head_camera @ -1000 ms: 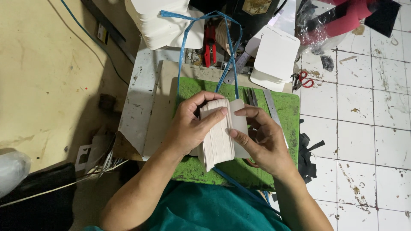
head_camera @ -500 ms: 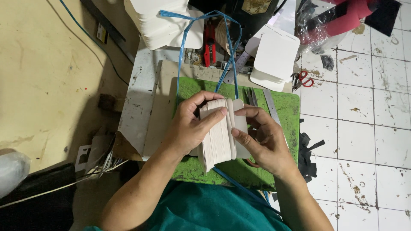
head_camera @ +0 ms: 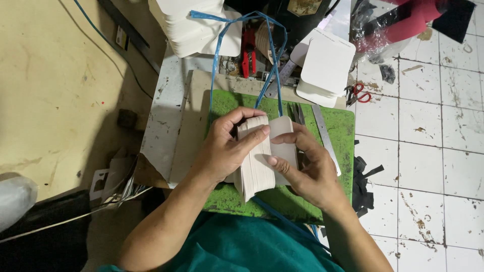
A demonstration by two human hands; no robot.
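My left hand (head_camera: pixel 224 151) grips a thick stack of cream paper sheets (head_camera: pixel 256 163) held on edge over a green cutting mat (head_camera: pixel 337 132). The thumb lies across the top of the stack. My right hand (head_camera: pixel 310 168) holds the right side of the same stack, its fingers bending back the outer sheets (head_camera: pixel 283 141). A blue plastic strap (head_camera: pixel 275 55) loops from the back of the table down behind the stack and out under my hands.
A metal ruler (head_camera: pixel 324 138) lies on the mat's right side. Stacks of white cards (head_camera: pixel 325 68) and a taller white pile (head_camera: pixel 194 25) stand at the back. Red-handled scissors (head_camera: pixel 359 92) lie near the tiled floor (head_camera: pixel 433 141). Black scraps (head_camera: pixel 364 176) hang at the mat's right edge.
The right hand's fingers have shifted slightly on the outer sheets, with the stack staying in place between both hands.
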